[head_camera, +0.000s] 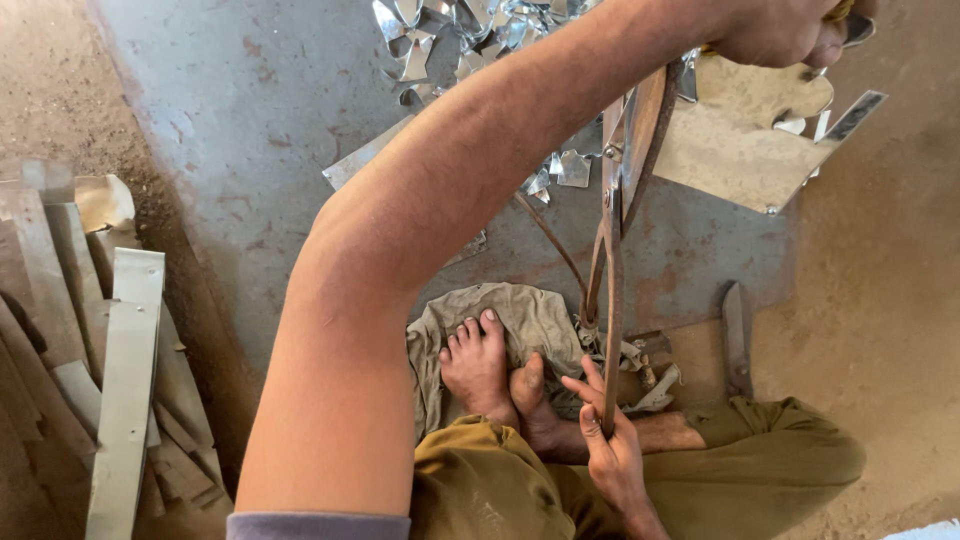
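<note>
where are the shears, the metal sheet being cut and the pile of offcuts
shears (612, 250), head view, on the long handle
metal sheet (735, 145), head view, on its flat face
pile of offcuts (470, 35), head view, on the shiny scraps

The left arm stretches far forward across the view, bare from a grey sleeve edge at the bottom, elbow bent slightly, forearm rising toward the top right. The left hand (790, 30) sits at the upper edge, partly cut off, knuckles up, its fingers (825, 48) curled closed around something it grips. The right hand (610, 445) lies low and close to the body, wrist coming in from the bottom edge. Its thumb and lower fingers wrap a long thin handle, while the index and middle fingers (585, 385) stick out loosely to the left, not pressed against it.
</note>
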